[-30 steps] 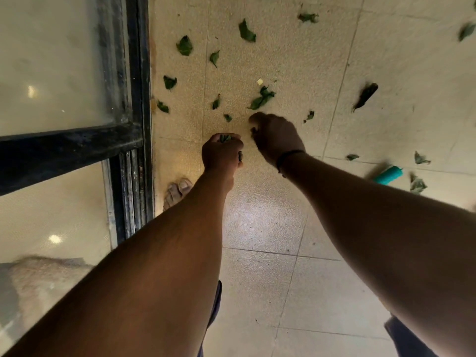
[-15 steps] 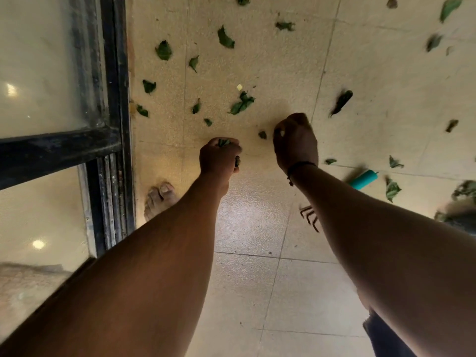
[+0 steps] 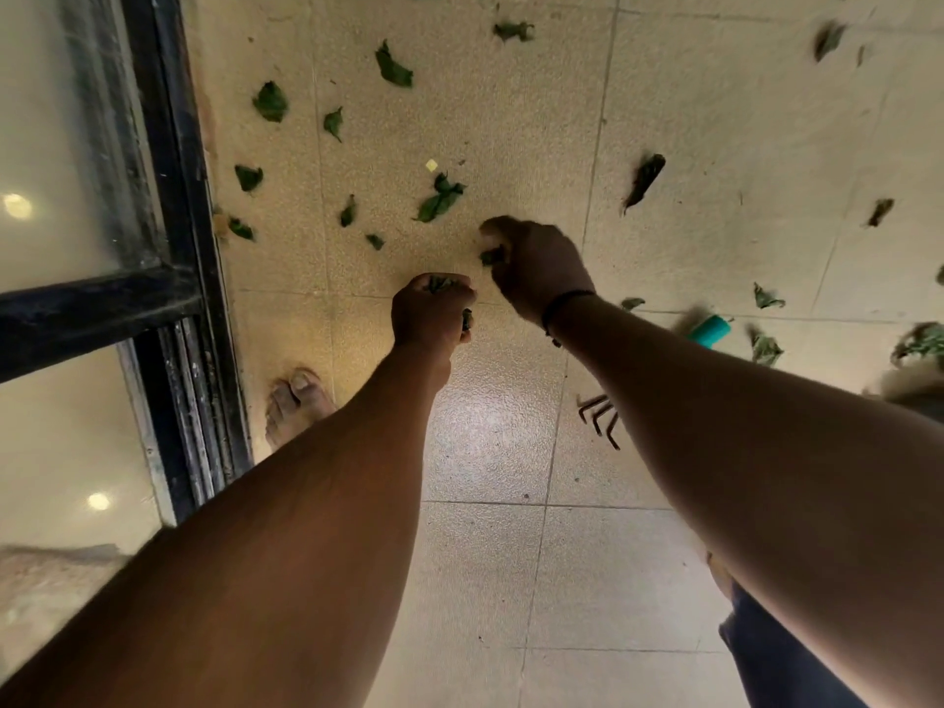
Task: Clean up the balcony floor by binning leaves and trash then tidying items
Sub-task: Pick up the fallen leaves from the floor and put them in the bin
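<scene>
My left hand [image 3: 431,316] is a closed fist around a bunch of green leaves [image 3: 440,284] that poke out at the top. Just to its right, my right hand [image 3: 536,265] pinches one small green leaf [image 3: 490,257] between thumb and fingers, close above the beige tiled floor [image 3: 485,120]. Several more green leaves lie scattered ahead; the nearest big one [image 3: 439,199] sits just beyond my hands, and a dark curled leaf [image 3: 644,180] lies to the right.
A black-framed glass door [image 3: 168,206] runs along the left. My bare foot [image 3: 296,406] stands beside its track. A teal cylinder [image 3: 709,330] and a small metal rake head [image 3: 600,419] lie on the floor at right, with more leaves [image 3: 919,342] at the right edge.
My right hand has come back left from the floor toward my left fist, now holding a small leaf. The leaf that lay between the hands is gone from the floor.
</scene>
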